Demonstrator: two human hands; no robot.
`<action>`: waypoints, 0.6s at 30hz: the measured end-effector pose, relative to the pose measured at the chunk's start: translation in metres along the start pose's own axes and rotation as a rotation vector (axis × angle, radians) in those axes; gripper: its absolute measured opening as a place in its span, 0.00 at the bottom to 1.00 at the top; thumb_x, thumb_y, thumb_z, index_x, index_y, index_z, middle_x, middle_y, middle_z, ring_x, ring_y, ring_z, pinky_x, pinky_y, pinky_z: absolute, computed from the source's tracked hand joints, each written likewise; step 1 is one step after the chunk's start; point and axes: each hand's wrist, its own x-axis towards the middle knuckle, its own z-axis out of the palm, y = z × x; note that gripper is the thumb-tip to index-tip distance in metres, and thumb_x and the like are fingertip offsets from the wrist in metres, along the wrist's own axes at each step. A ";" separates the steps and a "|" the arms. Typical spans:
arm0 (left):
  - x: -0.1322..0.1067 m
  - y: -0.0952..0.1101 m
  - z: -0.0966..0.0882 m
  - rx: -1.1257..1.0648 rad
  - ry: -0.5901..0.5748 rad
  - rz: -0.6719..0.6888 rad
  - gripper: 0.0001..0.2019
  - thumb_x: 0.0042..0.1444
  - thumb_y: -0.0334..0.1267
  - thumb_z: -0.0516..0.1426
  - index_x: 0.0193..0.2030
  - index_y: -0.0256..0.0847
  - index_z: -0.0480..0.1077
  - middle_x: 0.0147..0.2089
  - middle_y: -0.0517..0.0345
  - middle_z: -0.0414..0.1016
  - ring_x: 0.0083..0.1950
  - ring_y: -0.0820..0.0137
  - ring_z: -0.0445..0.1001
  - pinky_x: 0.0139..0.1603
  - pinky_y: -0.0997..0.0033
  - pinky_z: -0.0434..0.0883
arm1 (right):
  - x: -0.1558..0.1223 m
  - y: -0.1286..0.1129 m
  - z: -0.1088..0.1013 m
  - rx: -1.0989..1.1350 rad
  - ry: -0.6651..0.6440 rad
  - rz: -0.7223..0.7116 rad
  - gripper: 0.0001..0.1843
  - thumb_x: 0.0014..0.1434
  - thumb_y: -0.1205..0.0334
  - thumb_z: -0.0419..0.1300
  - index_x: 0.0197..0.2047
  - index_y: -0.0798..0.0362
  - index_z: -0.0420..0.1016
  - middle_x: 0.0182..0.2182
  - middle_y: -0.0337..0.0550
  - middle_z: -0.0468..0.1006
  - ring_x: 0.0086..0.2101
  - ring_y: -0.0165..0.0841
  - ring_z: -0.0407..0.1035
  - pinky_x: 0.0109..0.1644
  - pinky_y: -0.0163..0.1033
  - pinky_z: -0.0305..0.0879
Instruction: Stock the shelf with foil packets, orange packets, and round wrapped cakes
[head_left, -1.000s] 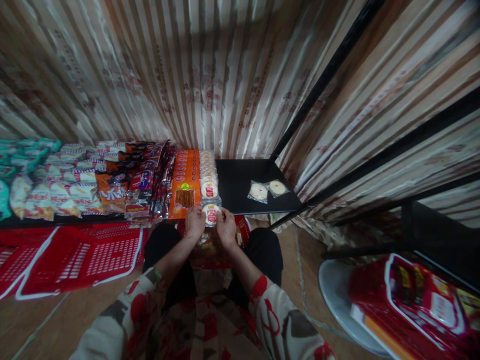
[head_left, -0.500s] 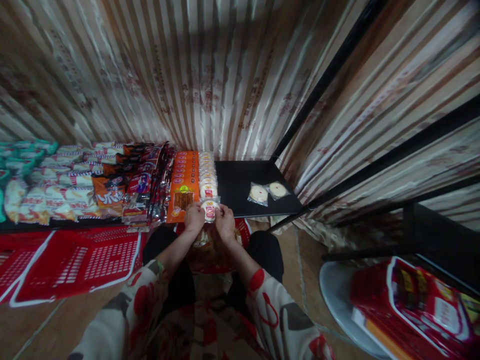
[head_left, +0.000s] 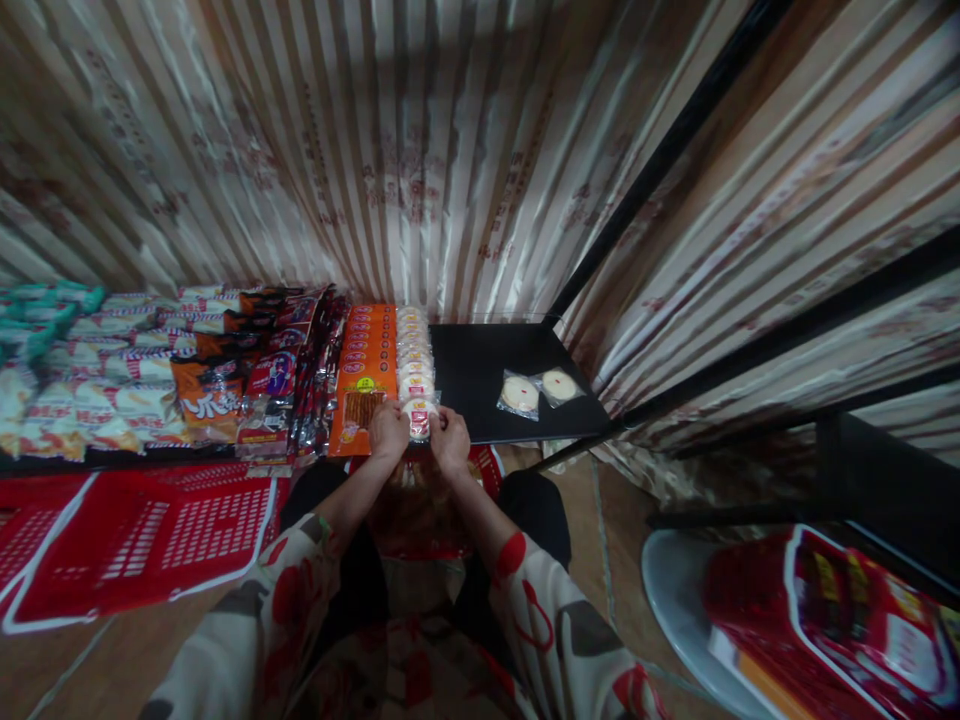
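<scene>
A round white wrapped cake (head_left: 419, 422) with a red label lies at the front end of a column of like cakes (head_left: 415, 350) on the black shelf (head_left: 480, 360). My left hand (head_left: 389, 431) is closed on its left edge, with fingers beside the orange snack packet (head_left: 364, 370). From the right side, my right hand (head_left: 450, 438) pinches the same cake's wrapper. The fingertips are partly hidden. Two more round pale cakes in clear wrappers, a nearer one (head_left: 520, 394) and another (head_left: 559, 385), lie flat on the shelf's right part.
Dark red packets (head_left: 274, 385), orange bags (head_left: 210, 395) and white bags (head_left: 97, 410) fill the shelf's left. Below hang red baskets (head_left: 180, 530). A black metal post (head_left: 660, 150) slants at right, above a grey stool (head_left: 667, 590) bearing a red basket (head_left: 750, 600). A pleated curtain (head_left: 420, 150) hangs behind.
Both hands stay at the front cake, which sits about where it was in the column. The view has shifted slightly; nothing has been let go.
</scene>
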 end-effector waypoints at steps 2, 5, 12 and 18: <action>0.003 -0.001 0.002 0.000 0.001 0.000 0.11 0.54 0.33 0.52 0.42 0.38 0.71 0.39 0.53 0.75 0.44 0.68 0.72 0.46 0.72 0.66 | 0.003 -0.001 0.001 -0.009 -0.013 0.013 0.14 0.57 0.59 0.53 0.43 0.54 0.75 0.35 0.46 0.74 0.35 0.33 0.68 0.40 0.35 0.62; 0.006 -0.003 0.005 0.002 -0.005 0.001 0.10 0.53 0.35 0.54 0.42 0.37 0.71 0.39 0.53 0.74 0.45 0.67 0.72 0.46 0.72 0.66 | 0.006 -0.004 0.001 -0.025 -0.016 0.024 0.14 0.57 0.59 0.54 0.42 0.55 0.75 0.34 0.46 0.74 0.34 0.33 0.69 0.40 0.35 0.62; 0.010 -0.003 0.006 0.041 -0.023 0.010 0.12 0.53 0.37 0.56 0.44 0.36 0.70 0.43 0.49 0.74 0.45 0.65 0.72 0.46 0.70 0.67 | 0.009 -0.001 0.004 -0.042 -0.015 -0.007 0.13 0.55 0.58 0.56 0.41 0.54 0.75 0.33 0.44 0.74 0.33 0.33 0.67 0.40 0.35 0.62; 0.008 0.005 0.002 0.087 -0.035 0.034 0.12 0.54 0.36 0.55 0.45 0.36 0.70 0.46 0.46 0.72 0.45 0.64 0.73 0.47 0.69 0.67 | 0.010 0.002 0.007 -0.061 0.004 -0.031 0.12 0.54 0.59 0.57 0.41 0.54 0.75 0.33 0.45 0.73 0.34 0.34 0.67 0.41 0.36 0.61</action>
